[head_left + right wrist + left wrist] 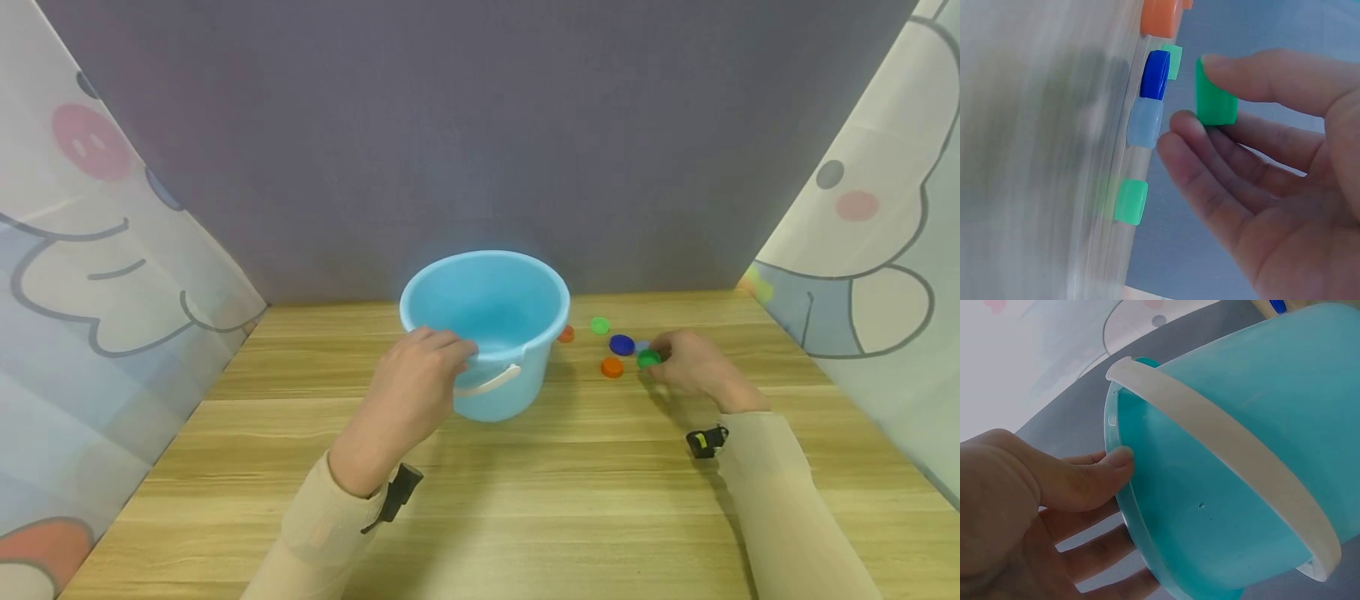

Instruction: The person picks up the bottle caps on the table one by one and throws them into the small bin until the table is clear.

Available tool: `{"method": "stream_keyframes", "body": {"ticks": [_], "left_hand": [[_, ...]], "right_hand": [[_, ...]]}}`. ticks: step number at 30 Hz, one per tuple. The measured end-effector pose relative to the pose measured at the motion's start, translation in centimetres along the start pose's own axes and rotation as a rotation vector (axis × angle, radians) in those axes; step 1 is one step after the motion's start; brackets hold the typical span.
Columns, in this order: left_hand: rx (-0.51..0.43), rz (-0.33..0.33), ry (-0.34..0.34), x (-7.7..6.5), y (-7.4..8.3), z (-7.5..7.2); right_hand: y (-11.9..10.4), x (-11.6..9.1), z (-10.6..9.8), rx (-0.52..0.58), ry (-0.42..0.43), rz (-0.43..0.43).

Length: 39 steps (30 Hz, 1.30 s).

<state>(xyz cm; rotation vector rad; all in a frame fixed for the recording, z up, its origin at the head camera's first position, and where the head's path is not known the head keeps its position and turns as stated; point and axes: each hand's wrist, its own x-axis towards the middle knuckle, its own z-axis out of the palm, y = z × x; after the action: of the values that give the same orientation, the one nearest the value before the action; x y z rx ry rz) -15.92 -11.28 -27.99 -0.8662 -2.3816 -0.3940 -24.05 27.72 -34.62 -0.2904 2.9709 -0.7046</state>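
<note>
Green cap: the bright green plastic cap [1216, 100] is up in the right hand [693, 367], pinched between thumb and fingers. Looks just off the wood-grain tabletop [585, 500] from the wrist cam. It's a stubby disc, so no real long axis; its flat side sits roughly level with the table, as far as I can tell.

Light blue bucket: the bucket [495, 408] stands upright around the middle of the table, mouth up, white handle [1229, 437] hanging down the near side.

Left hand: the left hand [416, 375] is clamped on the bucket's near-left rim, thumb outside, fingers hooked over the inside. It's the one right at the bucket.

Cap-to-bucket: this is the relation that matters imo. The bucket is off to the left of the right hand and well apart from it, and its rim is higher than the loose caps lying between.

Loose caps: dark blue cap [622, 345], pale blue cap [642, 345] and orange cap [612, 367] sit nearest the pinch. Light green cap [600, 326] is farther back, red-orange cap [566, 334] peeks out by the bucket.

Hidden one: another green cap [1131, 202] only shows in the right wrist view.
</note>
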Motion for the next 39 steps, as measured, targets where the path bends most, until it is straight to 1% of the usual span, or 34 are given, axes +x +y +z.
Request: {"method": "stream_keyframes", "body": {"ticks": [5, 13, 20, 24, 28, 33, 39], "left_hand": [[-0.002, 0.000, 0.006, 0.0, 0.0, 0.0], [0.002, 0.007, 0.002, 0.0, 0.0, 0.0], [0.002, 0.010, 0.002, 0.0, 0.0, -0.1], [0.000, 0.009, -0.003, 0.0, -0.1, 0.0], [-0.001, 0.007, -0.001, 0.0, 0.0, -0.1], [-0.003, 0.000, -0.006, 0.0, 0.0, -0.1], [-0.004, -0.011, -0.018, 0.0, 0.0, -0.1]], "right_hand": [[0.0, 0.0, 0.2, 0.035, 0.031, -0.013], [0.1, 0.1, 0.6, 0.077, 0.110, -0.044], [-0.1, 0.3, 0.9, 0.118, 0.128, -0.045], [0.0, 0.4, 1.2, 0.155, 0.143, -0.053], [0.1, 0.5, 1.4, 0.201, 0.139, -0.053], [-0.4, 0.5, 1.4, 0.244, 0.126, -0.028], [-1.2, 0.4, 1.4, 0.280, 0.141, -0.047]]}}
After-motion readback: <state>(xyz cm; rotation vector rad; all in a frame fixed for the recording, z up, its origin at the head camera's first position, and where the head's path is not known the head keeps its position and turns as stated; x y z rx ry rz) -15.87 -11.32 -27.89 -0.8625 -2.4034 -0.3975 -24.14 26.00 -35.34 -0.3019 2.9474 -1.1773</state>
